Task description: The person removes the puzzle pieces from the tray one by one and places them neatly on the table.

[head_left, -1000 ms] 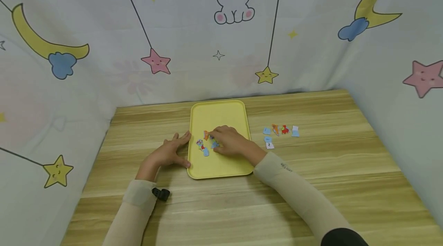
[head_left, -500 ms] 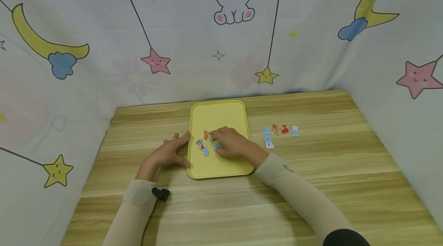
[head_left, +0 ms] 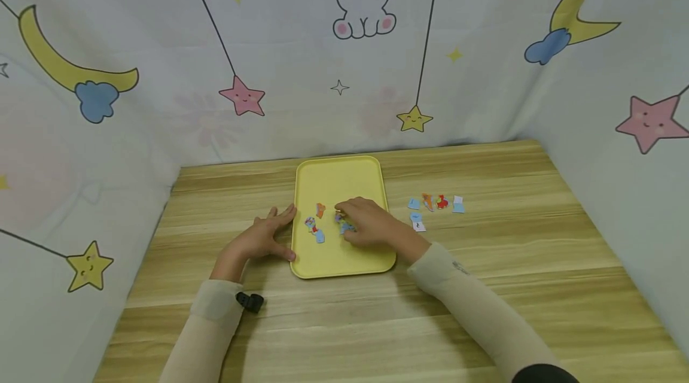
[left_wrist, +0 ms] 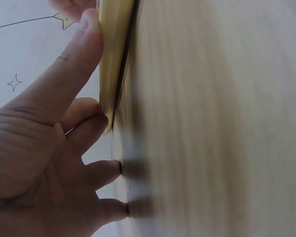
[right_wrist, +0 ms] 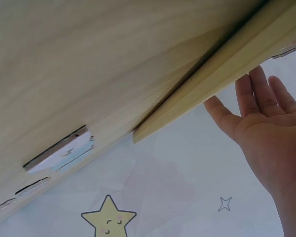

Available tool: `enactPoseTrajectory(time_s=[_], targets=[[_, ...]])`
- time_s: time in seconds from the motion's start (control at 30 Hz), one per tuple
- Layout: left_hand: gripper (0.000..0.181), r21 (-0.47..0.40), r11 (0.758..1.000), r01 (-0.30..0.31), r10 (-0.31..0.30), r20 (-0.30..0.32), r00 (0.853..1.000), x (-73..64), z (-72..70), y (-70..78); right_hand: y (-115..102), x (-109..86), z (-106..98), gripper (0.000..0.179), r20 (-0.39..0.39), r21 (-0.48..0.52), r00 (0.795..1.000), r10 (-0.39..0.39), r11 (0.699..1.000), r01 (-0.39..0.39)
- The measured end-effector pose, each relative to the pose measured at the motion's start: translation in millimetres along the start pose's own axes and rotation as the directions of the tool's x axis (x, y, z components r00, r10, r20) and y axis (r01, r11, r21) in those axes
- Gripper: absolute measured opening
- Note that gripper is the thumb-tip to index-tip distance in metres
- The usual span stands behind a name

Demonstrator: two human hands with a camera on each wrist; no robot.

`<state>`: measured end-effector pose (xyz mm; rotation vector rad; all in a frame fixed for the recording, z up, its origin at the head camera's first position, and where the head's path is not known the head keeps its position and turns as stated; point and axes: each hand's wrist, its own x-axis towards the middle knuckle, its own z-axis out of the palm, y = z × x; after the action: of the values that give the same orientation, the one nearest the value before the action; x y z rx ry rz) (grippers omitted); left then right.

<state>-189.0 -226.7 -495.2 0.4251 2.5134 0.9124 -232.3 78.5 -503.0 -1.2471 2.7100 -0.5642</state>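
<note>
A yellow tray [head_left: 339,179] lies on the wooden table, seen edge-on in both wrist views. My left hand [head_left: 264,236] has its fingers spread at the tray's left rim, thumb and index touching it. Over the tray's right half, my right hand [head_left: 368,224] reaches down with its fingertips on a small cluster of blue, multicoloured flat cardboard pieces [head_left: 345,226], partly hidden by the fingers. Left of it in the tray lie an orange piece [head_left: 320,210], a blue-and-red piece [head_left: 310,222] and a light blue piece [head_left: 320,236].
On the table right of the tray lie several similar pieces, among them an orange one [head_left: 427,201], a red one [head_left: 442,201] and a white-and-blue one [head_left: 458,204]. A patterned cloth [head_left: 301,42] hangs behind the table and along its sides.
My right hand has moved right across the tray, and the blue, multicoloured pieces under its fingers have slid right with it, away from the orange piece. My left hand stays at the rim.
</note>
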Motion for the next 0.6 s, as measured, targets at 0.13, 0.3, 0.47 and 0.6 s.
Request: enactPoseTrajectory(time_s=[0.13, 0.3, 0.47, 0.6], targets=[[0.117, 0.001, 1.0, 0.007, -0.007, -0.001, 1.0, -0.3, 0.0, -0.2, 3, -5.7, -2, 0.054, -0.022, 0.012, 1.0, -0.009, 1.0, 0.01], [0.116, 0.005, 1.0, 0.0, 0.0, -0.003, 1.0, 0.3, 0.7, -0.6, 5, -12.6, -6, 0.056, -0.036, 0.037, 0.999, -0.008, 0.999, 0.01], [0.116, 0.006, 1.0, -0.001, 0.001, -0.011, 1.0, 0.6, 1.5, -1.3, 7, -17.2, -8, 0.054, -0.044, 0.05, 0.999, 0.005, 0.999, -0.002], [0.116, 0.002, 1.0, 0.003, -0.003, -0.014, 1.0, 0.2, 1.7, -1.6, 10, -21.3, -7, 0.053, -0.053, 0.053, 0.999, 0.013, 0.999, -0.01]])
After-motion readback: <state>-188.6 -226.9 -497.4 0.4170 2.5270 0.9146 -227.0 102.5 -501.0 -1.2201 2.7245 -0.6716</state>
